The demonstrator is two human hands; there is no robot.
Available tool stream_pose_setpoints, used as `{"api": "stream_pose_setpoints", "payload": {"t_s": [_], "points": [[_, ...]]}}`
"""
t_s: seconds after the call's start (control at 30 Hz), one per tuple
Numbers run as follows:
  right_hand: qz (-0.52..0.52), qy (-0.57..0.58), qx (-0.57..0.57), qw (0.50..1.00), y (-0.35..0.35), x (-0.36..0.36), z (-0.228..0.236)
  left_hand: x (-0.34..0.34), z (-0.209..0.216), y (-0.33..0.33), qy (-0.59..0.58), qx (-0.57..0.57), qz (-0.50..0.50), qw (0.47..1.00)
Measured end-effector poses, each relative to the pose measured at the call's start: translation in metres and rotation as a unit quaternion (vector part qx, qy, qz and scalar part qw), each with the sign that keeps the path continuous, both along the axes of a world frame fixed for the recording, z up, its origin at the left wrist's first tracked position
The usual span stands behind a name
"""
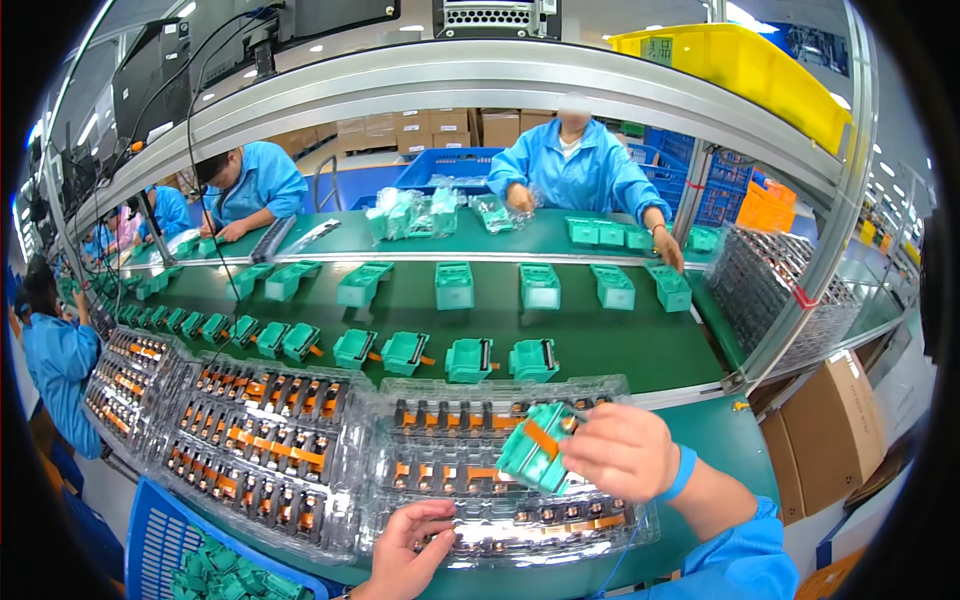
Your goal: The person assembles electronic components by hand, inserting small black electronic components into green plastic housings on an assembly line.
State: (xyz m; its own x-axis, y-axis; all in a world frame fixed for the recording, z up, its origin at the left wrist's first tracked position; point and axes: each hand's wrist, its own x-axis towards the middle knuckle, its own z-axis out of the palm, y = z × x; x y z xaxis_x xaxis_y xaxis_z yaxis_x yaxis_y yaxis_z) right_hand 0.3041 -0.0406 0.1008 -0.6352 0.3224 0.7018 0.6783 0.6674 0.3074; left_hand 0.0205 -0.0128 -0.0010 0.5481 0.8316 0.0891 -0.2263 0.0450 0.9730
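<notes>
My right hand [622,452] grips a green plastic housing [530,462] with an orange ribbon strip across it, tilted above a clear plastic tray [385,512]. A blue band circles that wrist. At the tray's near edge my left hand [412,548] is open, thumb and fingers apart, with nothing seen between them. Rows of small black-and-metal parts with orange ribbon strips [450,478] lie in the tray's pockets, some hidden beneath the housing and my right hand.
More filled trays [250,440] stand to the left. Green housings [405,352] line the green conveyor [620,345]. A blue basket [150,530] of green pieces sits near left. A co-worker [585,170] reaches across the far side; a metal frame [480,75] spans above.
</notes>
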Motion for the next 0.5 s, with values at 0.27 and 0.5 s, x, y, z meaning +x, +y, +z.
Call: {"api": "stream_pose_setpoints", "payload": {"t_s": [0.27,0.5], "points": [[-0.285,0.686,-0.286,0.606,0.056,0.156,-0.066,0.009,-0.008,0.003,0.101,0.129,-0.024,0.986],[-0.284,0.748,-0.419,0.429,0.099,0.197,-0.127,0.01,0.0,-0.003,0.162,0.183,-0.025,0.969]]}}
